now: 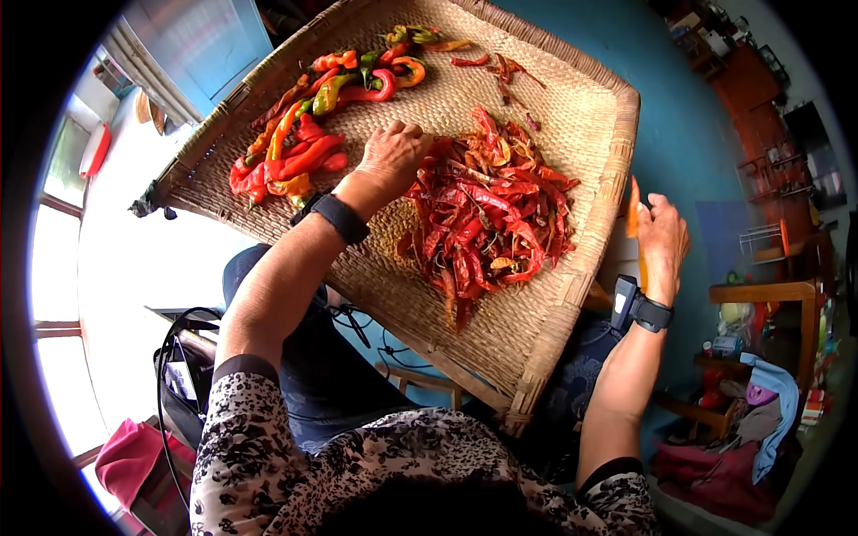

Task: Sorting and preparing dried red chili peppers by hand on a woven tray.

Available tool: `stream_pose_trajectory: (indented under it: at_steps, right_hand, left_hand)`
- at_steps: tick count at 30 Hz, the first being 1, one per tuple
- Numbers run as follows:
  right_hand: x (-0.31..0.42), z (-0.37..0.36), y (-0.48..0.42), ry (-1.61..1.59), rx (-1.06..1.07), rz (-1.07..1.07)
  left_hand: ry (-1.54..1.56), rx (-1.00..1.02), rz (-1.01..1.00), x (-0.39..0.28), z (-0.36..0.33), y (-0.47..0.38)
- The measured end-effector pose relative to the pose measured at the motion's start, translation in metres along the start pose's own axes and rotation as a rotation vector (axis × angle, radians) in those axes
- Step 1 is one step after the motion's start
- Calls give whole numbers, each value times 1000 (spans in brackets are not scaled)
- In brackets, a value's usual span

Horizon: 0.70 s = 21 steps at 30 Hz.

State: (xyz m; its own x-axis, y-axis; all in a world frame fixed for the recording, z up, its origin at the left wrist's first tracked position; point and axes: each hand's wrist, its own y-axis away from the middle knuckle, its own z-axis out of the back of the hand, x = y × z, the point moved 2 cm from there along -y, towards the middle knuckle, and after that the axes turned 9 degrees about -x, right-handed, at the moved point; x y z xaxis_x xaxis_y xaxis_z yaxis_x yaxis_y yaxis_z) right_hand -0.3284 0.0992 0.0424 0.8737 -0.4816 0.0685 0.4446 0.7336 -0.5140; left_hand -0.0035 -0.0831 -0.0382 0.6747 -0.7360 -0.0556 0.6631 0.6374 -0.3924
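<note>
A woven tray (536,328) with a thick bound rim rests across my lap, tilted in view. My left hand (394,153) is over its middle, fingers curled down at the upper left edge of a heap of dried red chilli peppers (496,201). Its fingertips are hidden, so whether it grips one cannot be told. Beyond the tray's right rim, my right hand (662,234) holds a long orange pepper (633,208), slightly blurred, which passes behind the thumb. Fresher red, orange and green peppers (305,157) lie curved along the tray's left side. Several dried pods (506,74) are scattered near the far rim.
Black cables (385,348) hang below the tray near a small wooden stool (422,382). A black bag (181,375) and pink cloth (131,459) are at left. On the right, a wooden chair (764,293) stands near piled clothing (717,469) on the blue floor (697,154).
</note>
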Motion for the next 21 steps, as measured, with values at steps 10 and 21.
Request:
stream_pose_trajectory:
  at_steps: [10, 21]
  right_hand:
    - [93, 13, 8, -895, 29, 165]
    - [141, -8, 35, -1423, 542, -193]
  left_hand:
    - [891, 1, 166, -7, 42, -13]
    - [1529, 271, 269, -65, 44, 5]
